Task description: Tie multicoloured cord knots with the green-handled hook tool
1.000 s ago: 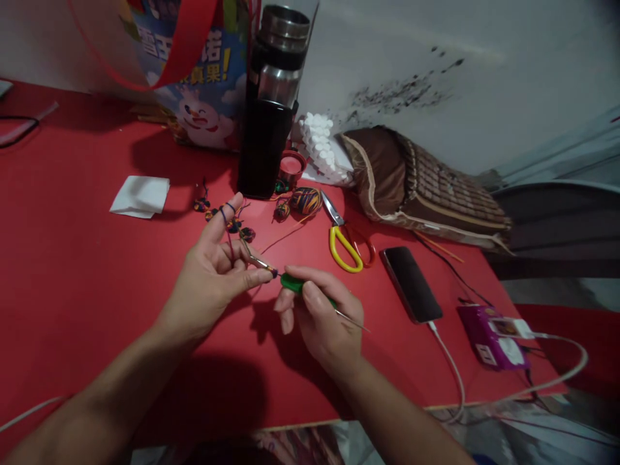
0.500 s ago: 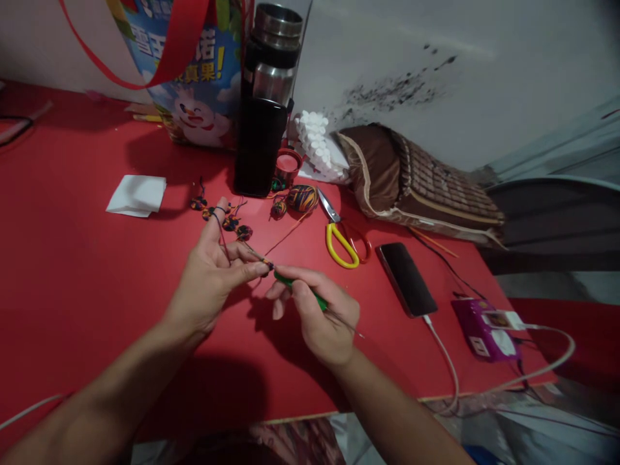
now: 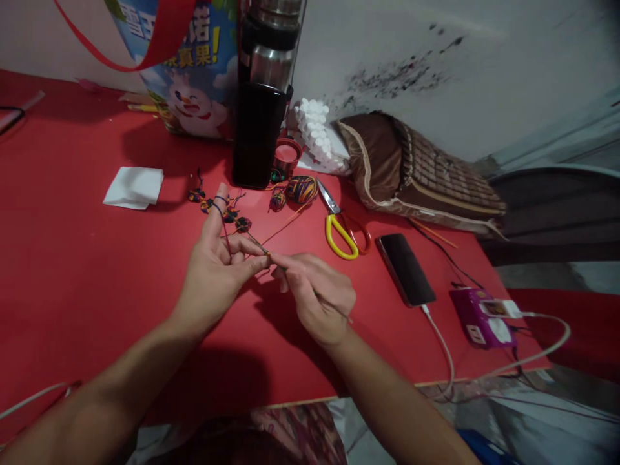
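My left hand (image 3: 206, 274) pinches a tiny crochet piece (image 3: 268, 254) between thumb and fingers, with dark yarn looped round its raised index finger. My right hand (image 3: 322, 294) is closed round a crochet hook (image 3: 333, 306), whose thin rear shaft sticks out past the palm. The hook's front meets the crochet piece, and the fingers hide its green grip. Beyond my left hand lie several small multicoloured crochet pieces (image 3: 243, 224). A strand runs from the hands toward a multicoloured yarn ball (image 3: 303, 189). Beside that is a smaller yarn ball (image 3: 278, 199).
Scissors (image 3: 331, 227) with yellow and red handles lie right of the yarn. A phone (image 3: 405, 270) is plugged into a cable near a purple box (image 3: 477, 316). Behind stand a dark phone (image 3: 259, 135), a steel flask (image 3: 271, 64) and a printed bag (image 3: 194, 97). Folded white paper (image 3: 133, 187) lies left.
The view has tilted down slightly, so things sit higher in the picture. My right hand has turned on the hook; its green grip, visible before, is now covered by fingers.
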Available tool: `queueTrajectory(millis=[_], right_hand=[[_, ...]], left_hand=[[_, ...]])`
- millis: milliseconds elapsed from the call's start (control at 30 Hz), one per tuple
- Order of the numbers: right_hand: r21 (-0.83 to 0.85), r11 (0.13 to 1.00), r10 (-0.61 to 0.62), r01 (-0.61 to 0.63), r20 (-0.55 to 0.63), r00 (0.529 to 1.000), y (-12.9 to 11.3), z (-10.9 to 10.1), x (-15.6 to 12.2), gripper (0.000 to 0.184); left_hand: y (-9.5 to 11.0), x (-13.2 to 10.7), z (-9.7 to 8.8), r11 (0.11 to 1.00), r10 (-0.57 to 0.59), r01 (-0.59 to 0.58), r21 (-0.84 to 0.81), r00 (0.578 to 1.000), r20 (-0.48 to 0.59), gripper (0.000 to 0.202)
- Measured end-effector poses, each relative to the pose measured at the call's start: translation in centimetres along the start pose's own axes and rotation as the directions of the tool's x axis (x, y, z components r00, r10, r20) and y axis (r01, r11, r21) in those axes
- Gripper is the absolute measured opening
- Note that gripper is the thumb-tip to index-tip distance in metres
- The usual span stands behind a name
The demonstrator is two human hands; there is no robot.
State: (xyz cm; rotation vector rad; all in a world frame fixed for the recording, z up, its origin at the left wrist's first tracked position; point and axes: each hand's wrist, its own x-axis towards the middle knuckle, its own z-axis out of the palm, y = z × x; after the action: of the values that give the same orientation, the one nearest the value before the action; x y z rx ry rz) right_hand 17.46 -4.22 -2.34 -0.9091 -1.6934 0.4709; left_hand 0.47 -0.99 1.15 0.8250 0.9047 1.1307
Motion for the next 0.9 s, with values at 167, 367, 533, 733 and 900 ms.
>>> queueTrajectory(millis=[167,367,533,733,900], right_hand=[[-0.231,0.956,-0.176,0.180,0.041,0.984,-0.2,0.4,-0.7,0.036],[0.055,0.995,-0.083,0.082,0.026,0.996,0.2,0.0,-0.3,0.035],[0.194,0.980,0.039,-0.042,0.021,0.999,0.1,0.1,-0.2,0.033],[0.185,0.980,0.072,-0.071,0.002,0.997,-0.2,-0.1,-0.3,0.033],[0.175,0.982,0.077,-0.073,-0.014,0.997,-0.4,-0.2,-0.3,0.032]], left_hand=[[-0.2,-0.1,0.0,0.978,-0.088,0.087,-0.191,0.996,0.008,0.126],[0.0,0.8,-1.0,0.970,-0.152,0.165,-0.179,0.985,0.080,0.129],[0.4,1.2,-1.5,0.971,-0.177,0.189,-0.146,0.980,0.092,0.136],[0.9,1.2,-1.5,0.973,-0.184,0.188,-0.137,0.982,0.044,0.137],[1.4,1.1,-1.1,0.972,-0.176,0.177,-0.158,0.984,0.020,0.136]])
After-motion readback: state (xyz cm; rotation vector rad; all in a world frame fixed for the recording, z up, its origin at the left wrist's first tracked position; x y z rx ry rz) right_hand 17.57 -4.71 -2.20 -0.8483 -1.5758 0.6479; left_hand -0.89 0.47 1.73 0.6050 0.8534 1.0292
